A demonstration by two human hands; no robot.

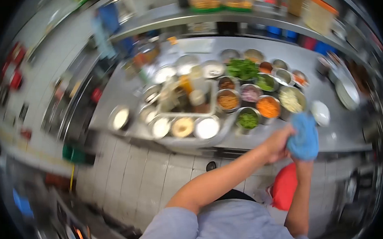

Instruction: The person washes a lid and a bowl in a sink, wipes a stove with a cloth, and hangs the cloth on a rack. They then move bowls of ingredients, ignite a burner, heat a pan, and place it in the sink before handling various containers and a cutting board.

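Observation:
Both of my hands meet at the front edge of the steel counter (333,139), around a bunched blue cloth (303,136). My left hand (278,144) grips the cloth from its left side. My right hand (303,164) comes up from below and is mostly wrapped in the cloth, so only the wrist shows. The cloth is held just in front of a white bowl (320,112) and a steel bowl of chopped greens (248,119).
Several steel bowls of ingredients crowd the counter, among them orange shreds (268,107) and leafy greens (242,67). A tray (187,115) holds bottles and containers. A shelf (220,16) runs above. A red object (284,186) sits below the counter by a tiled front.

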